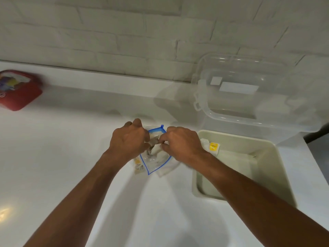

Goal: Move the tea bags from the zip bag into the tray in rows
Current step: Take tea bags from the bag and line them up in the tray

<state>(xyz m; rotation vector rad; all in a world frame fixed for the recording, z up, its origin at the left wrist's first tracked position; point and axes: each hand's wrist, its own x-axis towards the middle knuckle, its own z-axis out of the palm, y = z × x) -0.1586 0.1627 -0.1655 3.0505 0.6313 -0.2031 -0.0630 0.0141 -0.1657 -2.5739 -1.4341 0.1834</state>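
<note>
A white, glossy bench (71, 148) fills most of the view and runs back to a low ledge under a wall (106, 32) of white-painted brick. Soft shadows of both arms fall on the surface, and a warm glint of light shows at its near left edge.

The zip bag (154, 164), clear with a blue edge, lies on the bench at the middle, its mouth turned away from the person. The left hand (127, 139) has its grip closed on the left side of the mouth, fingers curled round the plastic. The right hand (181, 144) reaches in from the other side, and its grip seems to pinch one of the tea bags (156, 148) at the opening, though blur makes the contact hard to read. More pale sachets show through the plastic, and a few loose sachets (138, 165) lie on the bench, partly under the zip bag.

Just right of the zip bag stands the tray (277, 168), beige and deep; a yellow-tagged sachet (213, 147) sits in its far left corner. Behind the tray rests a clear plastic box (249, 97) with latches. Far left, near the ledge, is a red container (17, 90).
</note>
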